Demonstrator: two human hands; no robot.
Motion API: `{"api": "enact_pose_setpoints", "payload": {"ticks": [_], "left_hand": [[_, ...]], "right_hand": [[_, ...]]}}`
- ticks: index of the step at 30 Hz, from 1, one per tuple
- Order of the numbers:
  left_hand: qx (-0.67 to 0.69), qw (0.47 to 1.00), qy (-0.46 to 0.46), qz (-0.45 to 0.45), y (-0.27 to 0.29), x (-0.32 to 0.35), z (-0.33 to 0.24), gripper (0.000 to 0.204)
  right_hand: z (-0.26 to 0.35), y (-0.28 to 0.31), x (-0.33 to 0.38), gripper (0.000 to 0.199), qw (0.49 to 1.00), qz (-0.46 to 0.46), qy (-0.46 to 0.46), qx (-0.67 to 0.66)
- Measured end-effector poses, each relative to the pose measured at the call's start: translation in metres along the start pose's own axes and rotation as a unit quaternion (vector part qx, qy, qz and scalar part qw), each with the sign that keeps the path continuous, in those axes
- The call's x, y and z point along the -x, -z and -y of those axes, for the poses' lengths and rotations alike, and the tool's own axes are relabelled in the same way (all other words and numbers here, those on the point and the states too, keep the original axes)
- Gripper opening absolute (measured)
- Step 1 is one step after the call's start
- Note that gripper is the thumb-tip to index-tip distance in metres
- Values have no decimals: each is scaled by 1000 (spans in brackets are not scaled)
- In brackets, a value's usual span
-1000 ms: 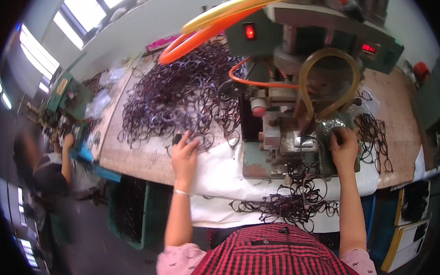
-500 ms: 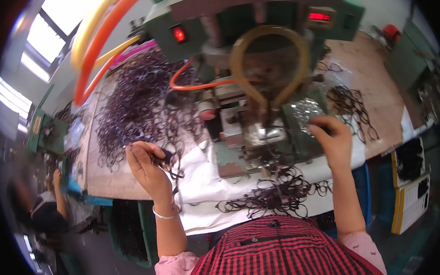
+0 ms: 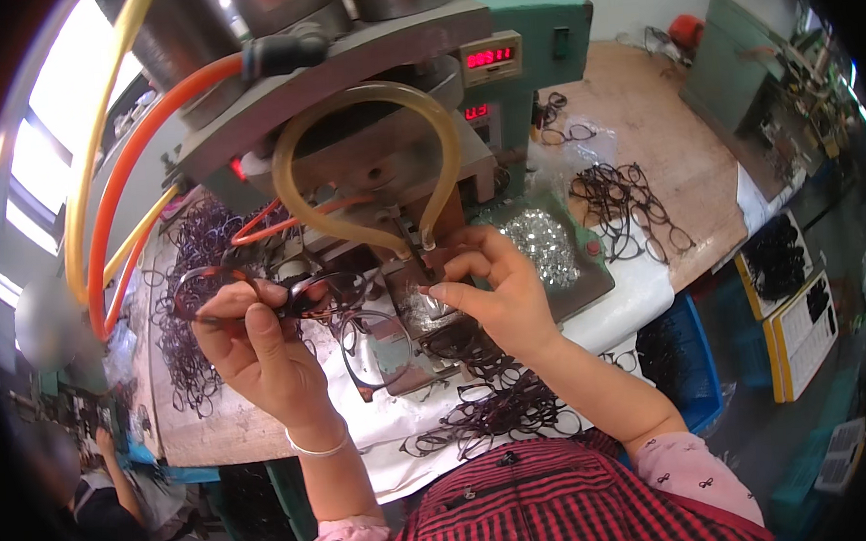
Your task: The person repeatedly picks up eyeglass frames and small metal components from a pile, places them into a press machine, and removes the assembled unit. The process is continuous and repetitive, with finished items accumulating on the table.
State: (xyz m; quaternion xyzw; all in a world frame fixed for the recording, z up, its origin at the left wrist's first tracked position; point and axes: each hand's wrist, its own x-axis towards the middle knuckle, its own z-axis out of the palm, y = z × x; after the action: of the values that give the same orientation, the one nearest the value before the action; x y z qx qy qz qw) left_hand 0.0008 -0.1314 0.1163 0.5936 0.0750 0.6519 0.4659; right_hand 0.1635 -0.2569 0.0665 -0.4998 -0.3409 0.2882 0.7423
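My left hand [image 3: 266, 362] is raised left of the press and closed around dark brown eyeglass frames [image 3: 309, 301], whose round rims stick out on both sides of the fingers. My right hand [image 3: 508, 296] is at the working spot of the press [image 3: 434, 295], thumb and fingers pinched together below the ends of a loop of yellowish tube [image 3: 452, 162]. What the pinch holds, if anything, is too small to make out. Just right of that hand, many small shiny metal parts [image 3: 544, 245] lie on a flat plate.
A heap of dark eyeglass frames [image 3: 499, 414] lies on white paper in front of me. More frames pile up at the left [image 3: 188, 357] and right [image 3: 625, 202]. An orange hose [image 3: 121, 208] curves down at the left. Below the table's right edge is a blue crate [image 3: 697, 364].
My view has swung toward the right. My right hand has moved left, from the shiny parts to the press's working spot. The left hand has risen closer with the eyeglass frames.
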Motion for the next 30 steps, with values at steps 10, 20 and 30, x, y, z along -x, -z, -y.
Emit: {"api": "enact_pose_setpoints", "payload": {"ticks": [10,20,30], "left_hand": [[-81,939,196,269,17,58,-121,25],[-308,823,-321,352,-36,73,1,25],[-276,840,-297,361,-33,66,6,29]], "right_hand": [[24,67,38,35,898,-12,129,420],[-55,119,29,7,751,-156,177,616],[-48,120,-11,10,755,-139,219,602]]}}
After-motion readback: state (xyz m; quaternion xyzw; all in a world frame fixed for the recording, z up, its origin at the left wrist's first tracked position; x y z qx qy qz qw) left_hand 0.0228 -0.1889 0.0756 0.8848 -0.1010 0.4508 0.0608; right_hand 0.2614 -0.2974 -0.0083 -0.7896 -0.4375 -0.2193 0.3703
